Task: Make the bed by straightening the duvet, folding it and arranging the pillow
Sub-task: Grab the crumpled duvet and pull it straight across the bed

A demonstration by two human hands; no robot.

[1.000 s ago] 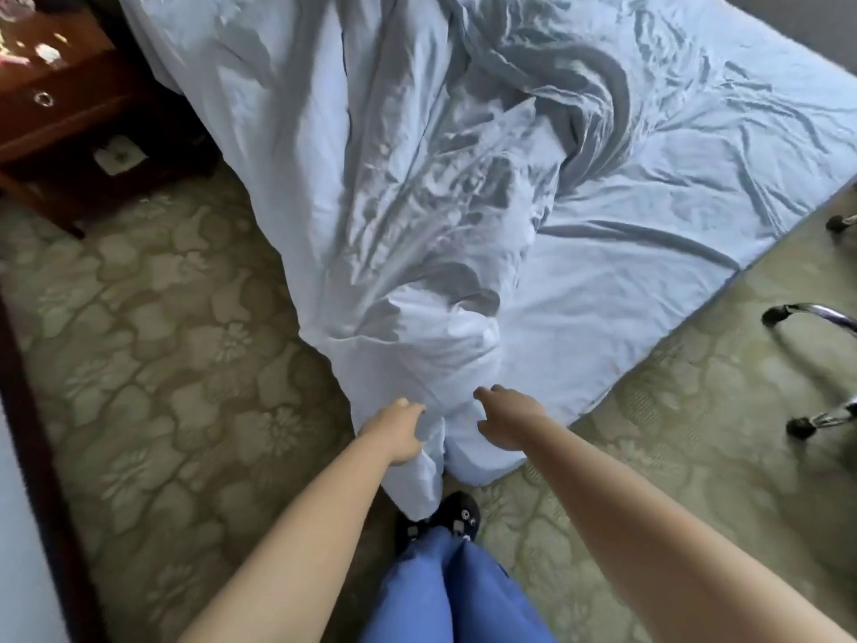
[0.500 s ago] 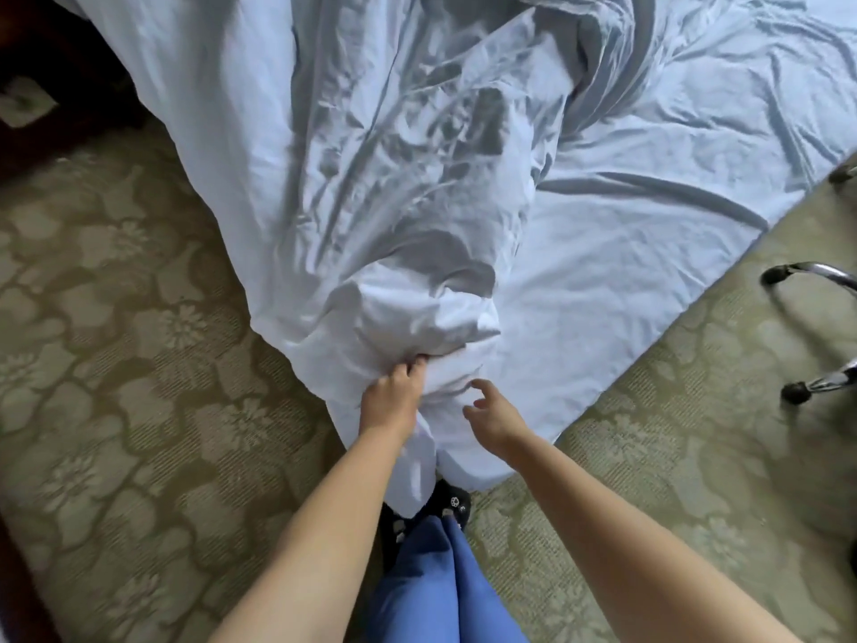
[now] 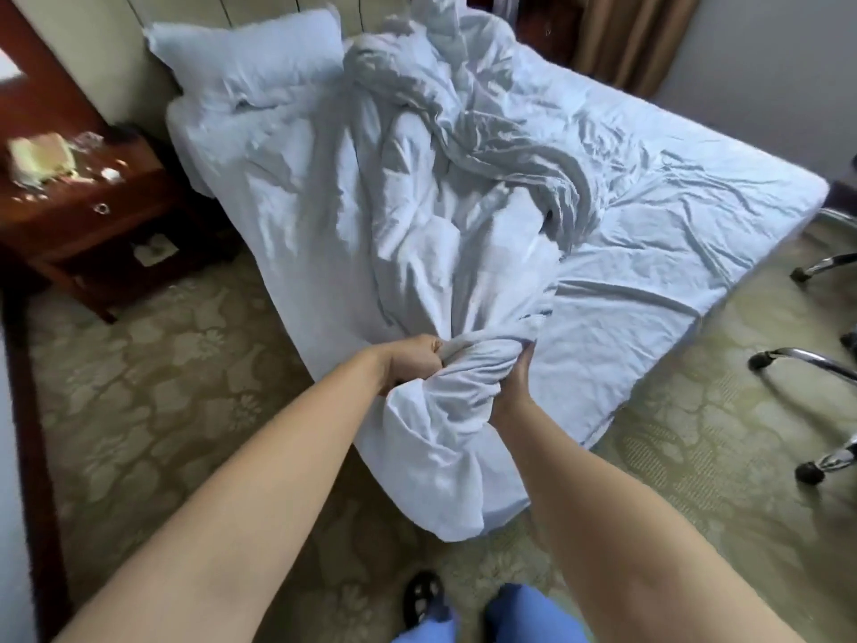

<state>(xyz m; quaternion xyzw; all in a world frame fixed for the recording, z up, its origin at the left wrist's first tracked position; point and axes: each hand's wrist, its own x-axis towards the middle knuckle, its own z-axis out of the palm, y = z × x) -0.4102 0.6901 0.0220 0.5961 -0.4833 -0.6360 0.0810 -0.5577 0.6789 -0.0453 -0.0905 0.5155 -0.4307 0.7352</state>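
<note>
A: Where is the duvet (image 3: 417, 215) now?

B: Bunched in a twisted ridge down the bed (image 3: 672, 234), its near end hanging off the foot corner. The pillow (image 3: 246, 58) leans against the headboard.

A: And the grip?

B: The left hand (image 3: 410, 364) is fisted on the gathered end; the right hand (image 3: 512, 387) cups it from the other side, fingers curled in.

A: Best approach?

B: I'd pull back evenly, then spread the hands apart toward the corners to untwist. Both arms reach forward, nearly straight.

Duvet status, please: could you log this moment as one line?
hands: left, right grip duvet foot corner | duvet: bunched | pillow: at headboard
</note>
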